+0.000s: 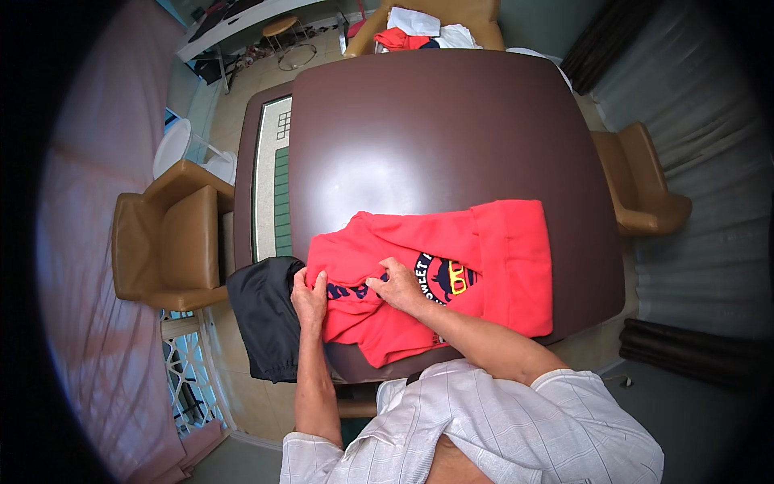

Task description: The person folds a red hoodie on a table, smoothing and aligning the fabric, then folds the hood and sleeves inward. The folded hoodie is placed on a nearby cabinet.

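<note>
A red sweatshirt lies partly folded near the table's front edge, with a round print of a figure in yellow glasses and dark lettering. My left hand grips its left end, thumb on top of the cloth and the other fingers partly hidden. Bunched fabric with dark print lies between my two hands. My right hand pinches a fold of the sweatshirt left of the round print. Just beside my left wrist, a black garment hangs over the table's left front corner.
The brown table top covers most of a framed panel at left. Tan armchairs stand left and right. Another armchair at the back holds red and white clothes. A white side table stands behind the left armchair.
</note>
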A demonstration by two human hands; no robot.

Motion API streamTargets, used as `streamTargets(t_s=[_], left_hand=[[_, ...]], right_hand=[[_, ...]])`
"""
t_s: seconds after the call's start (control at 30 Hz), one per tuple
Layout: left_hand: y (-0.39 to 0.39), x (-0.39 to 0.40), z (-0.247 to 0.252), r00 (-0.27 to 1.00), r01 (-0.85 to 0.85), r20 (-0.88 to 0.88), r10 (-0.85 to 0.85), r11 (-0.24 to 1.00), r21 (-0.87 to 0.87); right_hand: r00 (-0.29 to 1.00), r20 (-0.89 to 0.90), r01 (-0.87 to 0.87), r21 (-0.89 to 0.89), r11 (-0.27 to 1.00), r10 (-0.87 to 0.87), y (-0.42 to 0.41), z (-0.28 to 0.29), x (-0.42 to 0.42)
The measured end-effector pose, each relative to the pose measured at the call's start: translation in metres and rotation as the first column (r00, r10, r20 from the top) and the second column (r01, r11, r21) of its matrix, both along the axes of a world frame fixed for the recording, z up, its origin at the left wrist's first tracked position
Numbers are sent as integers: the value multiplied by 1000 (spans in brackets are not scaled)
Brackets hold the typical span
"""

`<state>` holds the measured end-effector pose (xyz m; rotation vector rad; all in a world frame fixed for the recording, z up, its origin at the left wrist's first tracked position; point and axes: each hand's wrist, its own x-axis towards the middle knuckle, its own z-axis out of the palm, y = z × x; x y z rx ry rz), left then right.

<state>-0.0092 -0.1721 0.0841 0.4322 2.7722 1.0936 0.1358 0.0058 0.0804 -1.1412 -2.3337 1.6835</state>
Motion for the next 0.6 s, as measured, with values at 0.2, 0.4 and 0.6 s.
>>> streamTargets(t_s=[0.2, 0.4, 0.6], left_hand=[[-8, 19, 17, 980, 117, -173, -99, 989, 95], [-22, 22, 17, 973, 232, -50, -227, 962, 142], [-16, 22, 25, 941, 336, -104, -322, 925, 180]], right_hand=[[999, -27, -23, -66, 998, 21, -1, 23, 3], [976, -219, -19, 24, 1000, 24, -13, 44, 2], [945, -325, -98, -206, 974, 27, 2, 71, 13]])
